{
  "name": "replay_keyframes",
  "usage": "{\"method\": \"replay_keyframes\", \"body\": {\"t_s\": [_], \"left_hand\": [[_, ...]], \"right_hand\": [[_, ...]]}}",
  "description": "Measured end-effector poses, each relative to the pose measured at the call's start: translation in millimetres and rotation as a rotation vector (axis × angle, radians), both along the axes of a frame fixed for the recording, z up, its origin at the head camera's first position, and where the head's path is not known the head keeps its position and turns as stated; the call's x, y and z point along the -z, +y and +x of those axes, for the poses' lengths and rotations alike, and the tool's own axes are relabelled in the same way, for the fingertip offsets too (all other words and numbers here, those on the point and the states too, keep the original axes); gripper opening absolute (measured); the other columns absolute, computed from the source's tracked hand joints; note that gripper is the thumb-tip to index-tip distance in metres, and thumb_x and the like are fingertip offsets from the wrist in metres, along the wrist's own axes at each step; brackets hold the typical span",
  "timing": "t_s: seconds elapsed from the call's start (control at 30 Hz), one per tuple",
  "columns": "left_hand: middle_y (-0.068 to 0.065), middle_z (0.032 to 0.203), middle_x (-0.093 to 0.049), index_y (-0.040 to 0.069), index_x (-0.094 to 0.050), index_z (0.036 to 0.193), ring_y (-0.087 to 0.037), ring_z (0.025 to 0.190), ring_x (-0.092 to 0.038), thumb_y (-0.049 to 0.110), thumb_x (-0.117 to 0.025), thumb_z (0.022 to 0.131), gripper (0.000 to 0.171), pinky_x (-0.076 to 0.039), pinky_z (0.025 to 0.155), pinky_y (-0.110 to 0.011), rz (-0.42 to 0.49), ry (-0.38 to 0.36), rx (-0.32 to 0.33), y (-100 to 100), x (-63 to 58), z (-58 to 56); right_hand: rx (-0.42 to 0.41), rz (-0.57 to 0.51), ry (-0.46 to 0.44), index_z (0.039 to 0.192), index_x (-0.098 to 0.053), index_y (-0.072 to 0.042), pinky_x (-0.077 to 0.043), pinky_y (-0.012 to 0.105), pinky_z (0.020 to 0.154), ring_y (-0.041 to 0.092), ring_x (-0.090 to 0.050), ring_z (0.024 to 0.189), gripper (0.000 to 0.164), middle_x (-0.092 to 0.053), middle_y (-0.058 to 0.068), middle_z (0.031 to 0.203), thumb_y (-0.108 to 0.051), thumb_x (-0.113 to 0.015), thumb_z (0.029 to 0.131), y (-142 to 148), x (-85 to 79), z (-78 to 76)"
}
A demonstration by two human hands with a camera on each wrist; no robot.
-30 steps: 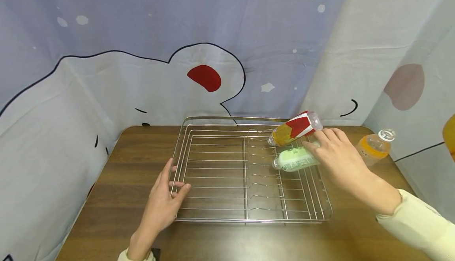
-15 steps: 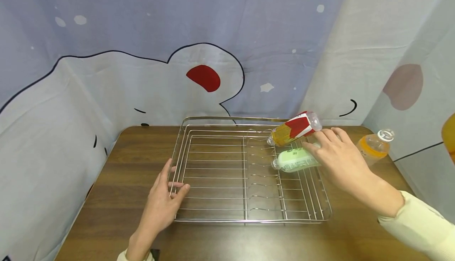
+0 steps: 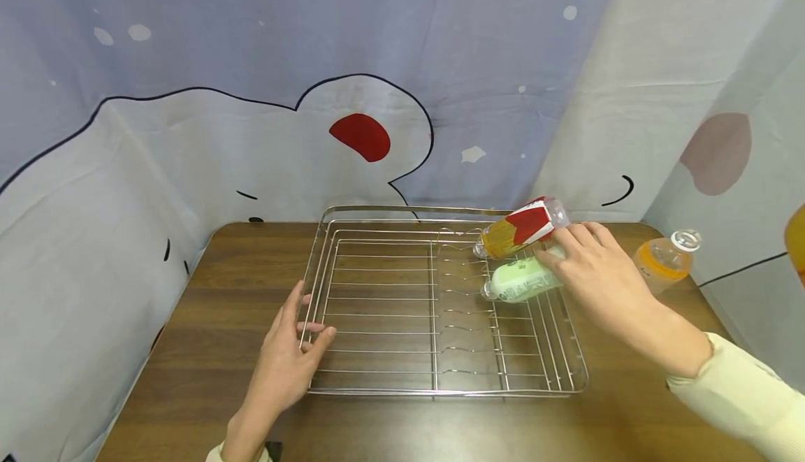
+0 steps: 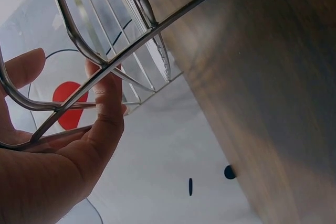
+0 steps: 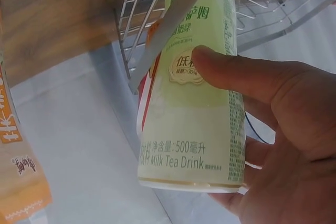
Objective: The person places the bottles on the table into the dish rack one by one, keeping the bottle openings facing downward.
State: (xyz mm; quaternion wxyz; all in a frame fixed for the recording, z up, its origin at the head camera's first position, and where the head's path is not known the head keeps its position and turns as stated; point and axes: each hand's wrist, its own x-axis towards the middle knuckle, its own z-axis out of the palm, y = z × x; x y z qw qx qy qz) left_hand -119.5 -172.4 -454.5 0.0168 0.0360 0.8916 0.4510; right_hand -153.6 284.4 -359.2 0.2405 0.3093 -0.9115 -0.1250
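A metal wire rack (image 3: 440, 393) stands on the table. My left hand (image 3: 286, 361) holds its left side, and the left wrist view shows the fingers (image 4: 108, 103) bent around its wires. Over the rack's right part, my right hand (image 3: 600, 284) grips the base end of a pale green milk tea bottle (image 3: 523, 281), whose neck points left. In the right wrist view the thumb (image 5: 231, 69) lies across the bottle's printed label. Just behind it, a bottle with a red and yellow label (image 3: 525, 228) lies tilted on the rack, neck toward the left.
To the right of the rack stands a bottle with an orange label (image 3: 663, 261) and a white neck ring. The brown wooden table (image 3: 251, 259) extends around the rack. A patterned curtain (image 3: 490, 98) hangs behind the table and along its sides.
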Motion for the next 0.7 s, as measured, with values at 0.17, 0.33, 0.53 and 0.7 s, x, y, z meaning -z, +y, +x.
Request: {"method": "replay_keyframes", "body": {"t_s": [0.17, 0.33, 0.53, 0.7], "left_hand": [[-0.020, 0.171, -0.040, 0.014, -0.011, 0.179, -0.024, 0.103, -0.075, 0.021, -0.076, 0.108, 0.097, -0.059, 0.074, -0.027, 0.000, -0.006, -0.004, -0.1, 0.1, -0.2], [-0.020, 0.172, -0.039, 0.013, -0.011, 0.179, -0.024, 0.102, -0.075, 0.021, -0.076, 0.108, 0.097, -0.059, 0.074, -0.027, -0.007, -0.009, 0.000, 0.0, 0.3, -0.1], [-0.020, 0.171, -0.040, 0.011, -0.013, 0.179, -0.025, 0.103, -0.076, 0.022, -0.077, 0.108, 0.096, -0.060, 0.075, -0.028, -0.018, -0.001, -0.002, 0.4, 0.3, 0.1], [-0.019, 0.171, -0.040, 0.011, -0.013, 0.179, -0.023, 0.102, -0.075, 0.022, -0.077, 0.108, 0.096, -0.060, 0.075, -0.028, -0.020, 0.004, -0.004, 0.3, 0.4, 0.6]], "right_hand": [[0.010, 0.027, 0.004, 0.113, -0.081, -0.009, -0.051, 0.059, 0.098, 0.047, -0.064, 0.104, 0.058, -0.067, 0.020, 0.117, 0.021, -0.090, 0.064, -0.4, 2.0, -0.8], [0.016, 0.013, 0.000, 0.110, -0.081, -0.009, -0.050, 0.060, 0.098, 0.047, -0.063, 0.103, 0.058, -0.066, 0.019, 0.113, 0.020, -0.092, 0.062, -0.6, 5.7, -0.1], [-0.021, 0.015, 0.011, 0.117, -0.079, -0.008, -0.050, 0.059, 0.099, 0.047, -0.061, 0.103, 0.064, -0.065, 0.020, 0.115, 0.020, -0.093, 0.060, 0.7, 6.9, -3.5], [-0.058, -0.027, -0.014, 0.121, -0.079, -0.007, -0.049, 0.061, 0.103, 0.048, -0.063, 0.106, 0.070, -0.067, 0.023, 0.117, 0.024, -0.089, 0.059, 1.6, 6.0, -5.6]]}}
